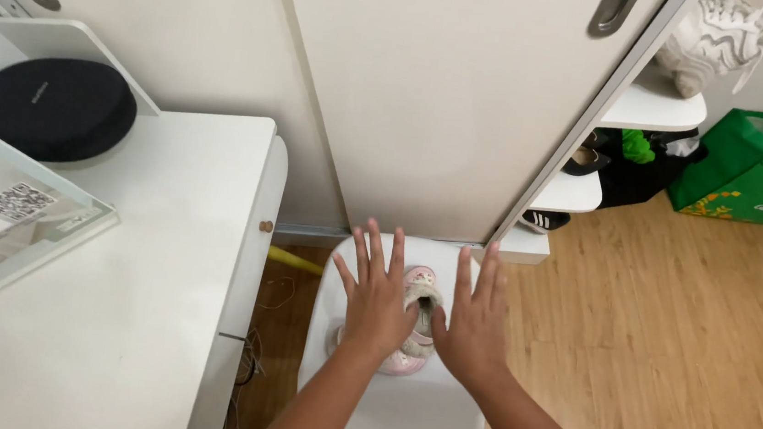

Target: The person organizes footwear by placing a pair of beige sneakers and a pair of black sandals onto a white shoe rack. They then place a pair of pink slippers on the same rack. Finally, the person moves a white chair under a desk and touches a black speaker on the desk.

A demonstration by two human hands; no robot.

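Both of my hands hover flat, fingers spread, over a small pink and white child's shoe that lies on a low white stool. My left hand covers the shoe's left side. My right hand is just beside it on the right, thumb close to the shoe. Neither hand grips anything. Most of the shoe is hidden beneath my palms.
A white sliding cupboard door stands behind the stool, with open shoe shelves to its right. A white desk with a round black cushion-like object and a clear acrylic stand is at left. A green bag sits on the wooden floor.
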